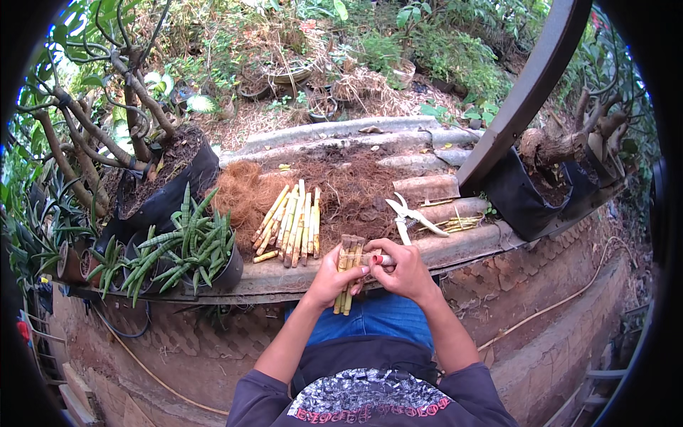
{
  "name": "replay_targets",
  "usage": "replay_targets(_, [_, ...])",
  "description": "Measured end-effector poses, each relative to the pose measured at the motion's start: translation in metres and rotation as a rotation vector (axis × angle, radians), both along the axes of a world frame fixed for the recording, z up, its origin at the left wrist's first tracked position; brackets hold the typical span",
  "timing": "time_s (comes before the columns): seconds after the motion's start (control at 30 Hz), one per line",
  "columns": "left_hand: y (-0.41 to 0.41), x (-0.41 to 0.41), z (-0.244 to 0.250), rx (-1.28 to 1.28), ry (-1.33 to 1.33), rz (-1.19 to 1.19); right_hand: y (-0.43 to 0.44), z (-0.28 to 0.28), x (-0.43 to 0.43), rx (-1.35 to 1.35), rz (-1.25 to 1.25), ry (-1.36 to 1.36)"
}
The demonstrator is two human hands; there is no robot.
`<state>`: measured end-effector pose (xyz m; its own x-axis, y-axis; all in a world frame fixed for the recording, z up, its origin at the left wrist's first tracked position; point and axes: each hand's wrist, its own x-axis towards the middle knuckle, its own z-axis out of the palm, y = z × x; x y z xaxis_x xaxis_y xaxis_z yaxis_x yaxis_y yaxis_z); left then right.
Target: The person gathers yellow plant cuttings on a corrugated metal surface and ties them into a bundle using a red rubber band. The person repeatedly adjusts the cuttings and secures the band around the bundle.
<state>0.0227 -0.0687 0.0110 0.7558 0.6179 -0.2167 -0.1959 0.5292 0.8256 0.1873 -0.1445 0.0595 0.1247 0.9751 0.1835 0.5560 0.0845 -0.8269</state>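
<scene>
My left hand (334, 277) grips a small bundle of yellow-green plant stem cuttings (349, 251), held upright over my lap with brown ends at the top. A thin thread crosses the bundle below those ends. In my right hand (401, 269) is a small spool (382, 260) with a red end, close against the bundle's right side. A pile of similar cut stems (291, 221) lies on the corrugated sheet beyond my left hand. Pruning shears (408, 214) with pale handles rest farther right, their blades apart.
Coconut fibre (245, 189) and dark, fibrous soil (357, 192) cover part of the corrugated sheet (453, 237). Potted succulents (195, 245) and a black grow bag (171, 181) stand left. Another grow bag (533, 197) stands right, beside a slanting post (520, 101). Thin twigs (459, 223) lie near the shears.
</scene>
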Motion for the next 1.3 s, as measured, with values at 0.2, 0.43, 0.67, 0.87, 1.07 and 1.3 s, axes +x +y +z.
replay_targets(0.2, [0.003, 0.000, 0.001, 0.058, 0.068, -0.006, 0.003, -0.012, 0.006, 0.099, 0.056, -0.078])
replay_targets(0.43, [0.002, 0.000, 0.007, 0.046, 0.046, 0.035, 0.005, -0.022, 0.002, 0.135, 0.014, -0.111])
replay_targets(0.67, [0.006, -0.008, -0.003, -0.073, -0.064, 0.015, 0.005, -0.017, 0.002, 0.075, 0.009, -0.070])
replay_targets(0.87, [0.003, -0.001, -0.002, -0.020, 0.085, 0.146, 0.003, -0.018, 0.005, 0.070, -0.074, 0.026])
replay_targets(1.07, [0.005, -0.004, -0.002, 0.014, 0.132, 0.183, -0.004, -0.013, 0.010, -0.092, -0.051, 0.487])
replay_targets(1.3, [0.009, -0.001, -0.009, 0.349, 0.430, 0.214, -0.014, -0.029, 0.014, -0.026, -0.024, 0.603])
